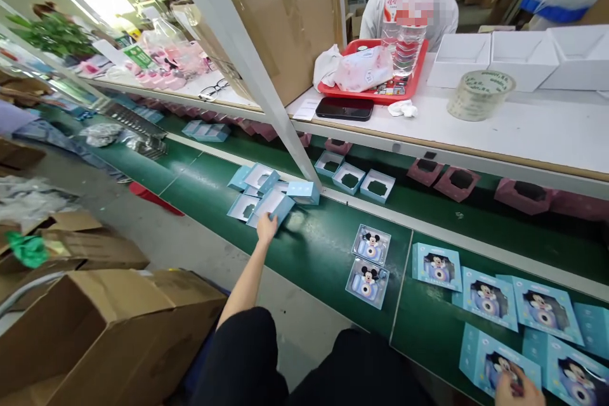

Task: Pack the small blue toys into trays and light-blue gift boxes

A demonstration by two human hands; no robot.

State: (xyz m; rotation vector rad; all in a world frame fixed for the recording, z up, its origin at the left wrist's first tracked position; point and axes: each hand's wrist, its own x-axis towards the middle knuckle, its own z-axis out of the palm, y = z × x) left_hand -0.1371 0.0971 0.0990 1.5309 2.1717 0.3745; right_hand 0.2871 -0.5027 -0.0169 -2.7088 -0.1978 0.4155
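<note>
Dark-trousered knees [238, 355] come closest in the head view, before the near edge of a green workbench [323, 254]. The left hand [267, 228] grasps the near end of a light-blue box sleeve [276, 202] — thumb and fingers pinch its rim — beside a loose pile of similar sleeves [259, 176] by the pale strip along the bench. The right hand [518, 390], cut off by the picture's lower border, touches the front of a windowed blue box [485, 358] toward the bench's near right corner; I cannot tell whether it grips. More filled boxes [490, 301] lie around that one. Between the hands, two clear-fronted packs [368, 266] with mouse-figure cameras lie just left of a seam. Above the far side, a white shelf [537, 117] carries a tape roll [480, 95] — and a phone [345, 108] at its front edge.
</note>
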